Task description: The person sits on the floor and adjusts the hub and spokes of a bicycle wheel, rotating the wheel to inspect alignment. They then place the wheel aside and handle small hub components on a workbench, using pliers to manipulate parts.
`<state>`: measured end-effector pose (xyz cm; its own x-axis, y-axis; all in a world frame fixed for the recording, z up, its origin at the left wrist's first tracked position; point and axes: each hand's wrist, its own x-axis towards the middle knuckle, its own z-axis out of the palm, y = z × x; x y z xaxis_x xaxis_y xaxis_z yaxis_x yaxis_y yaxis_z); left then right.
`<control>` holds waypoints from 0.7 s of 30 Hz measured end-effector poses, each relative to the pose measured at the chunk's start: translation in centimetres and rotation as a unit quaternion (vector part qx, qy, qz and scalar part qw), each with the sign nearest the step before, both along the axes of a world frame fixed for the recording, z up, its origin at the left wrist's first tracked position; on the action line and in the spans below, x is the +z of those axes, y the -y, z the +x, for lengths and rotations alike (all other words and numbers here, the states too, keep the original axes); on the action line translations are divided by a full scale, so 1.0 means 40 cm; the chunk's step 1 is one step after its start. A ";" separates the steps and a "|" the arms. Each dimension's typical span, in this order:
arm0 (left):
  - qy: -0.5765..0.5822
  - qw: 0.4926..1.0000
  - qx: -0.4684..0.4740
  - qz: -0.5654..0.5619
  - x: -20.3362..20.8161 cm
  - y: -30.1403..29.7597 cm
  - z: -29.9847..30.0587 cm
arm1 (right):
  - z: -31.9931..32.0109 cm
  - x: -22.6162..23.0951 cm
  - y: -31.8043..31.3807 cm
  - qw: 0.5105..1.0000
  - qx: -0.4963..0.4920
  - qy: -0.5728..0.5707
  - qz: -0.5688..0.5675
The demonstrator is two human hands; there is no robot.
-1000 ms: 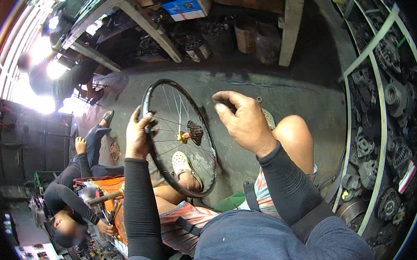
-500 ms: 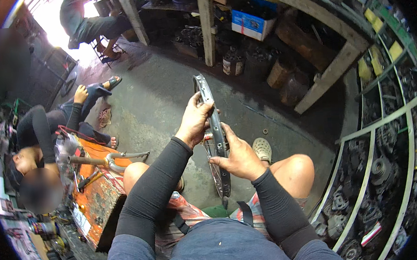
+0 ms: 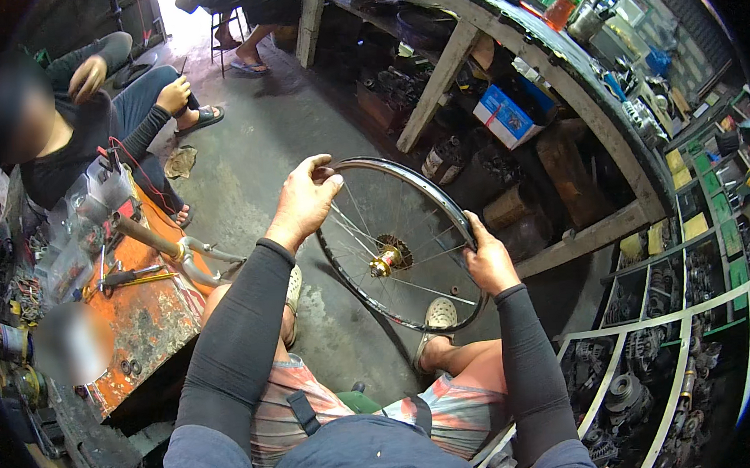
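Observation:
A bicycle wheel (image 3: 459, 212) with a dark rim is held up in front of me, tilted with its face toward me. Thin spokes run to its gold hub (image 3: 382, 265), and a dark sprocket cluster (image 3: 401, 250) shows behind the hub. My left hand (image 3: 303, 204) is closed on the rim at the upper left, thumb and fingers pinching it. On the right side of the rim, my right hand (image 3: 491, 257) grips with its thumb up along the edge; its other fingers are partly hidden.
An orange worn bench (image 3: 152, 341) at left bears a metal fork (image 3: 187, 256) and several hand tools (image 3: 134, 275). Beside it sits a person (image 3: 71, 173); another person's legs show at the back. A wooden workbench (image 3: 439, 86) and parts shelves (image 3: 629, 329) line the right.
The wheel has turned from edge-on to showing its open face. My left hand has shifted to its upper left, my right hand outward to its right side. My view has swung rightward.

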<state>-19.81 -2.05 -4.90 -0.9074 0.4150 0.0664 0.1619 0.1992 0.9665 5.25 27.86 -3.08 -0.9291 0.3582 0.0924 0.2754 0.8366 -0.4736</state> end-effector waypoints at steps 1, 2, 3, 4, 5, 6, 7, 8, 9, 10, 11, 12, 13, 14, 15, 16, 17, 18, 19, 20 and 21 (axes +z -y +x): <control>-0.035 0.999 0.008 -0.019 -0.001 0.010 -0.005 | -0.012 -0.004 -0.018 1.000 0.000 -0.008 -0.015; -0.068 0.997 0.008 -0.037 -0.009 0.008 -0.005 | -0.015 -0.014 -0.033 1.000 0.007 -0.024 -0.008; -0.067 0.995 0.023 -0.073 -0.004 0.007 -0.006 | -0.022 -0.025 -0.046 0.999 0.013 -0.043 -0.002; -0.085 0.991 0.034 -0.102 -0.001 0.002 -0.002 | -0.023 -0.034 -0.063 0.998 0.018 -0.061 0.006; -0.143 0.981 0.043 -0.121 -0.004 0.009 -0.005 | -0.030 -0.042 -0.058 0.997 0.008 -0.075 -0.001; -0.200 0.969 0.051 -0.139 -0.007 0.009 -0.008 | -0.033 -0.043 -0.064 0.997 0.015 -0.080 -0.005; -0.211 0.966 0.045 -0.141 -0.010 0.003 -0.010 | -0.035 -0.040 -0.076 0.996 0.021 -0.083 -0.009; -0.196 0.967 0.027 -0.158 -0.003 -0.006 -0.004 | -0.041 -0.043 -0.081 0.996 0.026 -0.089 -0.018; -0.180 0.967 0.009 -0.178 0.004 -0.011 0.007 | -0.048 -0.042 -0.076 0.995 0.020 -0.094 -0.027; -0.163 0.967 -0.010 -0.197 0.011 -0.019 0.016 | -0.051 -0.037 -0.078 0.996 0.016 -0.079 -0.036; -0.097 0.973 -0.046 -0.202 0.027 -0.029 0.020 | -0.057 -0.031 -0.076 0.996 0.019 -0.081 -0.041; -0.127 0.966 -0.061 -0.218 0.011 -0.042 0.023 | -0.060 -0.031 -0.076 0.995 0.022 -0.084 -0.046; -0.156 0.957 -0.074 -0.234 -0.016 -0.056 0.028 | -0.062 -0.037 -0.077 0.995 0.018 -0.090 -0.038; -0.185 0.947 -0.088 -0.247 -0.022 -0.068 0.037 | -0.064 -0.045 -0.082 0.995 0.014 -0.096 -0.029; -0.228 0.936 -0.070 -0.261 -0.029 -0.080 0.051 | -0.062 -0.051 -0.088 0.994 0.010 -0.103 -0.020; -0.226 0.931 -0.070 -0.279 -0.033 -0.094 0.057 | -0.059 -0.056 -0.094 0.995 -0.002 -0.095 -0.018; -0.224 0.926 -0.068 -0.296 -0.028 -0.109 0.062 | -0.057 -0.059 -0.104 0.996 -0.013 -0.087 -0.014; -0.223 0.921 -0.066 -0.313 -0.023 -0.122 0.068 | -0.054 -0.063 -0.113 0.997 -0.023 -0.079 -0.010; -0.228 0.920 -0.068 -0.311 -0.024 -0.132 0.073 | -0.049 -0.063 -0.125 0.998 -0.026 -0.060 -0.008; -0.234 0.920 -0.068 -0.308 -0.024 -0.143 0.078 | -0.042 -0.067 -0.136 0.998 -0.028 -0.056 0.002; -0.240 0.919 -0.069 -0.306 -0.024 -0.152 0.082 | -0.035 -0.073 -0.144 0.998 -0.031 -0.051 0.011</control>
<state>-16.53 4.02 -5.87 -0.7709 0.6163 0.1610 0.6040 0.6271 0.4919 3.83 33.63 -6.02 -0.8908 0.4107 0.1943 0.2775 0.8304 -0.4831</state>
